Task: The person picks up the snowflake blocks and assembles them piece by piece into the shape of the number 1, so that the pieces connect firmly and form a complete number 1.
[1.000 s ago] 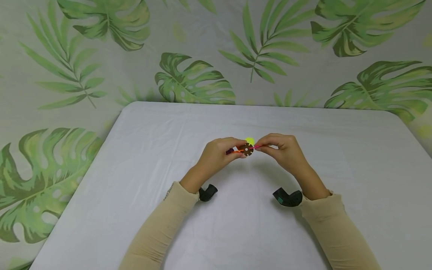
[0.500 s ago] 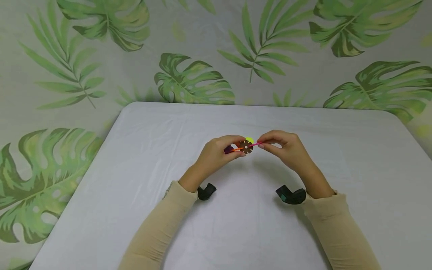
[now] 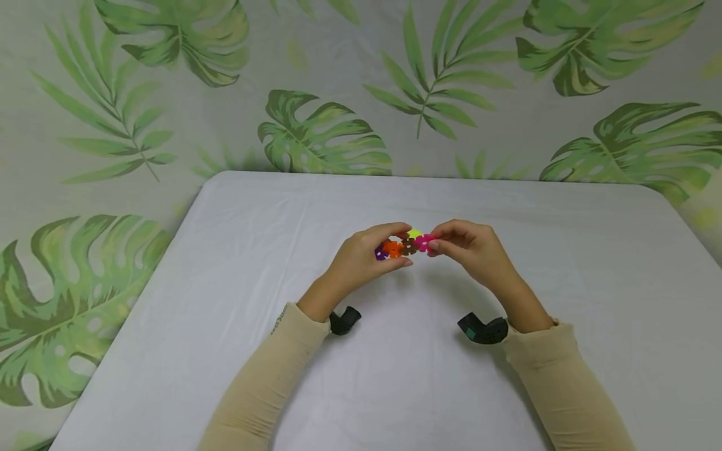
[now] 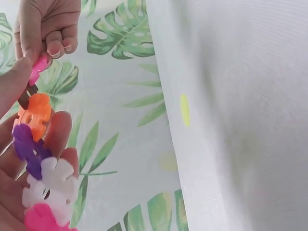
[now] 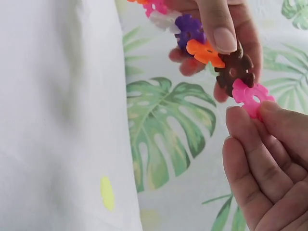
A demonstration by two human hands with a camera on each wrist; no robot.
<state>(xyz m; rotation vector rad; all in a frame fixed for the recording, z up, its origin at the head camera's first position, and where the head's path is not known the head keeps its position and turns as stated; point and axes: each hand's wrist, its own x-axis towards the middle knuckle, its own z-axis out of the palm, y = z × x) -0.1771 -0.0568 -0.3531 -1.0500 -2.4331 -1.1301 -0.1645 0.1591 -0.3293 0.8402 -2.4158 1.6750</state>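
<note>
A chain of interlocking plastic snowflake discs (image 5: 189,33) runs through my left hand (image 3: 361,254), held between thumb and fingers. Its colours are pink, white, purple, orange and brown, with the brown disc (image 5: 234,71) at the end by the thumb. My right hand (image 3: 470,247) pinches a pink snowflake disc (image 5: 252,97) between thumb and forefinger. That disc's notched edge meets the edge of the brown one. In the left wrist view, the white disc (image 4: 53,185) and another pink disc (image 4: 45,219) hang lower along the palm.
A yellow disc (image 3: 415,233) lies on the white-covered table (image 3: 361,376) just beyond the hands. Black wrist-worn devices (image 3: 482,329) stick out inward from both sleeves. Behind the table's far edge hangs a leaf-patterned cloth (image 3: 327,131).
The pink disc and the chain have turned from edge-on to show their faces to the head view. My right hand shifted slightly away, then came back toward the left.
</note>
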